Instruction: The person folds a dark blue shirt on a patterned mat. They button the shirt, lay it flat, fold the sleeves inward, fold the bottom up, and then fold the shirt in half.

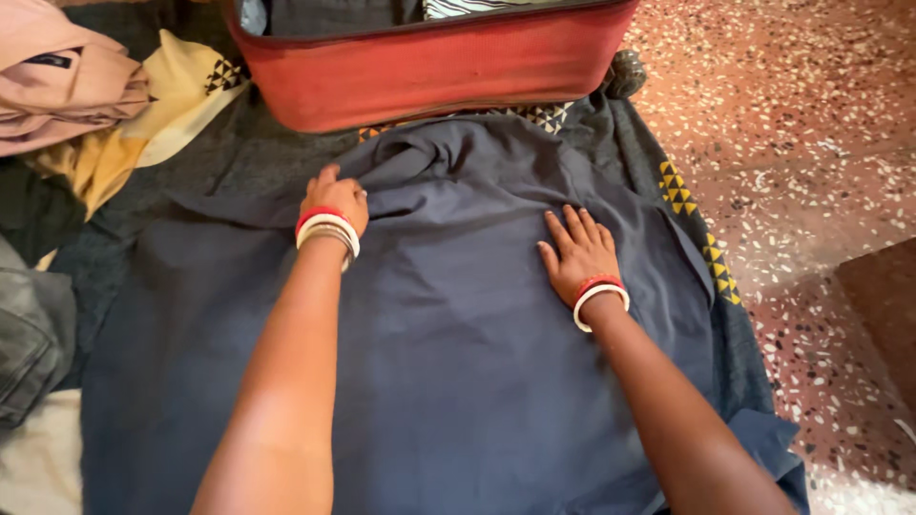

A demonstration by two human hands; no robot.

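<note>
The dark blue garment (458,362) lies spread beneath both hands, just short of the red suitcase (429,72). The left hand (334,198) curls, fingers pinching a fold of it. The right hand (579,253) presses flat, fingers extended together.

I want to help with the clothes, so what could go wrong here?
1. The left hand pinches a fold of the blue-grey cloth while the right hand lies flat on it; a hard tug might bunch it into new creases.
2. The cloth's top edge sits close to the red suitcase, so it may catch there.
3. The lower right corner seems to reach the speckled floor and could pick up dust.
</note>
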